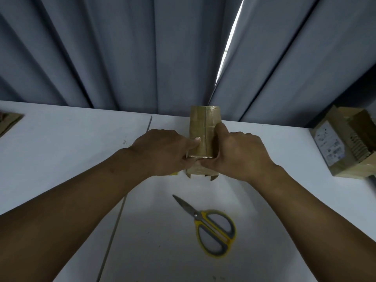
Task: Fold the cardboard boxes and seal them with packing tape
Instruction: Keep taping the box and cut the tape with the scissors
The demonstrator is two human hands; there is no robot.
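Observation:
A small brown cardboard box (204, 127), covered with glossy packing tape, stands upright on the white table (61, 139) near its far edge. My left hand (162, 151) grips its left side, thumb pressed on the taped front. My right hand (238, 153) grips its right side, thumb across the lower front edge. Small flap corners stick out below my hands. A bit of yellow shows under my left hand; I cannot tell what it is.
Yellow-and-grey scissors (211, 228) lie shut on the table in front of me. A large cardboard box (345, 143) with a white label holds stacked flat cardboard at the right. Flat cardboard (10, 121) lies at the far left. Grey curtains (142, 53) hang behind the table.

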